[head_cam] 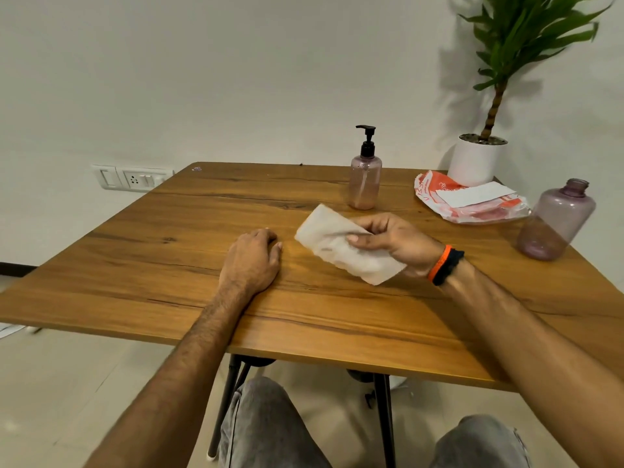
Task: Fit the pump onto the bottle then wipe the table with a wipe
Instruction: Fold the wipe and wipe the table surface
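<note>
Pump (367, 138) already sits on the bottle (364, 184) standing beyond the wipe (337, 246), which the right hand (395, 241) pinches just above the desk (169, 265), left hand (251, 261) resting flat and empty beside it, so wiping looks left.

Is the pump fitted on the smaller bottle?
Fitted: the black pump sits upright on the smaller bottle's neck.
</note>
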Available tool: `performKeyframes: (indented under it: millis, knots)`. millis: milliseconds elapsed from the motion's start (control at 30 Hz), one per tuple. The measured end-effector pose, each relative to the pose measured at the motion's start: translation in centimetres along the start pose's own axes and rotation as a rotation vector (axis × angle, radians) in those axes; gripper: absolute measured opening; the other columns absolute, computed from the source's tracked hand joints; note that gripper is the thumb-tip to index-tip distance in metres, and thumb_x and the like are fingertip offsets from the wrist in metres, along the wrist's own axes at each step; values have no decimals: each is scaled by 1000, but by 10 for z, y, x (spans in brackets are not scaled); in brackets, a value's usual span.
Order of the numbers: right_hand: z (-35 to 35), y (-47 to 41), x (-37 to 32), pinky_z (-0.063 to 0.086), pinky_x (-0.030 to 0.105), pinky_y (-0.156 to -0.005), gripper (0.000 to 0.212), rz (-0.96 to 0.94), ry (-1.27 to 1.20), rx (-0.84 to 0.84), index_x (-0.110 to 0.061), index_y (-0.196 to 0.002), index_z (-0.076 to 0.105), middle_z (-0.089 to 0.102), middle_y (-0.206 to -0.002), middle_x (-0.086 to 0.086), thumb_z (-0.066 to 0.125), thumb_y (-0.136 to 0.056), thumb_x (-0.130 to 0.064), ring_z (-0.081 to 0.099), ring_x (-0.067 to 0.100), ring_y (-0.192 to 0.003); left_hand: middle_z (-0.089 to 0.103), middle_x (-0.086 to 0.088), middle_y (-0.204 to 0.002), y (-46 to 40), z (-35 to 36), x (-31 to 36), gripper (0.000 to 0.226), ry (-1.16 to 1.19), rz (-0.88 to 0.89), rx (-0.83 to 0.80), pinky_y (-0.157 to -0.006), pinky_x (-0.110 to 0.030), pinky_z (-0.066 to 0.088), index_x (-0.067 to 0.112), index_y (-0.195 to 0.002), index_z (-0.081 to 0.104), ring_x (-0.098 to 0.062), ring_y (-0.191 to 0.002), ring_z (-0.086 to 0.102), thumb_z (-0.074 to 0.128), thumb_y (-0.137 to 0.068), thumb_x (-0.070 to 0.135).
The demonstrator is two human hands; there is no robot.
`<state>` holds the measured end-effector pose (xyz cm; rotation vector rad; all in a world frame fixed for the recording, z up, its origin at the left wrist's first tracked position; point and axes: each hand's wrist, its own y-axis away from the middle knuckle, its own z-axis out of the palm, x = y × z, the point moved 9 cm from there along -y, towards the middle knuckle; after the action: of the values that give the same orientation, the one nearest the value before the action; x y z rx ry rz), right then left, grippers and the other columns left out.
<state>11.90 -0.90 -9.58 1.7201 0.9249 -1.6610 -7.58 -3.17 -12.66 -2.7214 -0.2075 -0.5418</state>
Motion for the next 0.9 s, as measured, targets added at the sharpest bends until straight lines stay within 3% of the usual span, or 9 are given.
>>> performKeyframes:
  millis: [100, 367, 533, 733, 800, 900]
  knots:
    - [-18, -12, 10, 60, 32, -64, 28, 44, -237, 146, -12, -111, 67, 75, -98, 9, 56, -88, -2, 73, 22, -81, 65, -11, -118, 1, 1, -1, 32, 10, 1, 7, -97, -43, 45, 10, -119, 60, -30, -109, 57, 48, -96, 30]
    - [-38, -33, 35, 60, 36, -63, 21, 167, -372, 406, -10, -105, 64, 73, -101, 13, 54, -92, 2, 73, 27, -84, 66, -10, -114, -2, 0, -2, 27, 13, 11, 30, -94, -40, 44, 13, -113, 61, -29, -106, 58, 50, -95, 30]
    - [-44, -31, 48, 57, 45, -83, 24, 158, -350, 512, -9, -108, 65, 71, -109, 14, 59, -88, 2, 69, 32, -99, 66, -9, -116, -4, 1, -3, 29, 5, 13, 27, -95, -39, 44, 14, -115, 61, -28, -107, 59, 49, -95, 32]
    - [-51, -23, 46, 58, 44, -81, 17, 109, -210, 591, -12, -95, 71, 75, -100, 8, 73, -80, -4, 71, 28, -93, 66, -10, -119, -4, 1, 0, 29, 16, 8, 9, -97, -38, 44, 11, -116, 62, -29, -110, 58, 51, -95, 29]
    - [-52, -22, 46, 59, 44, -80, 22, 98, -210, 601, -10, -100, 69, 74, -104, 10, 75, -78, -5, 71, 29, -94, 67, -10, -121, -4, -2, 0, 31, 66, -15, 13, -96, -32, 44, 10, -119, 63, -27, -112, 60, 52, -96, 29]
    - [-48, -24, 45, 60, 40, -77, 23, 90, -235, 580, -9, -101, 68, 73, -106, 10, 73, -80, -4, 71, 27, -94, 68, 1, -119, 0, -11, 1, 34, 311, -101, 85, -81, -10, 43, 14, -124, 63, -10, -102, 63, 55, -96, 33]
